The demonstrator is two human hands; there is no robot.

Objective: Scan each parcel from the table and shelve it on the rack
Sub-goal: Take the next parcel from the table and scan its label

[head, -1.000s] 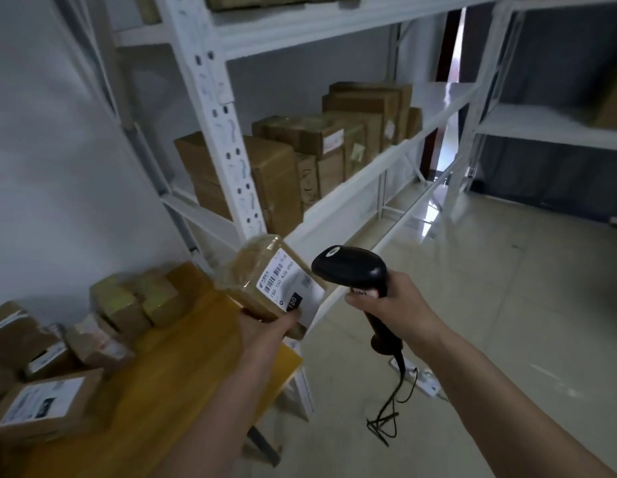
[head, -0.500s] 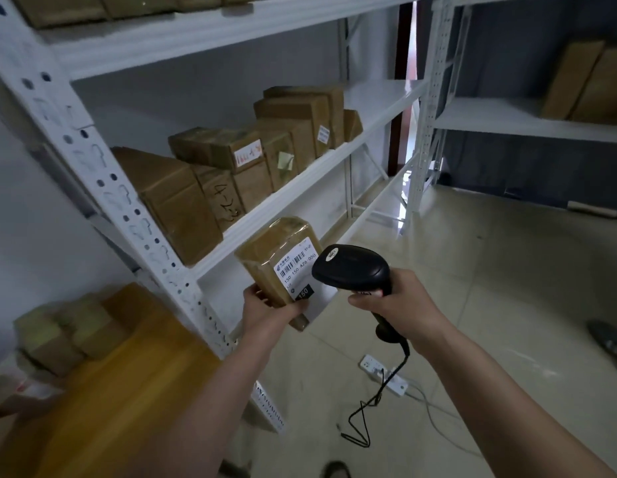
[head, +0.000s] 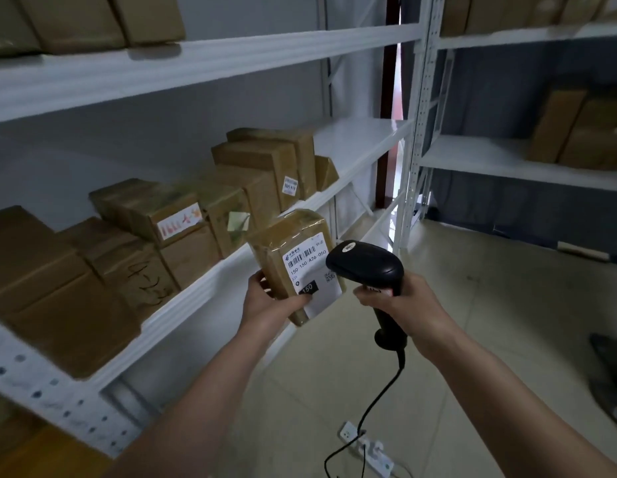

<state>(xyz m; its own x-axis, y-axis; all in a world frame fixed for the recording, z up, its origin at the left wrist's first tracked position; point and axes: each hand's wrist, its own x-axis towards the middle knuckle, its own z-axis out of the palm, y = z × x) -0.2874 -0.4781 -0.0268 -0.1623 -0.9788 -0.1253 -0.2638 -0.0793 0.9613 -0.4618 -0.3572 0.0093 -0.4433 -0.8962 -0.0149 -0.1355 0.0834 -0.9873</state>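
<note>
Midair, beside the rack (head: 210, 288) shelf edge, a taped parcel (head: 291, 260) is gripped from below by the left hand (head: 270, 305), label up, while a black scanner (head: 367, 267) is clasped by the right hand (head: 408, 305), its head just over the label.

The brown cardboard parcel (head: 289, 257) is wrapped in glossy clear tape, the scanner (head: 365, 265) is smooth black plastic, and the rack (head: 203, 63) is white painted metal.

pale tiled floor (head: 489, 322), grey wall (head: 93, 146), dark curtain (head: 500, 98), white power strip (head: 369, 450) on floor.
</note>
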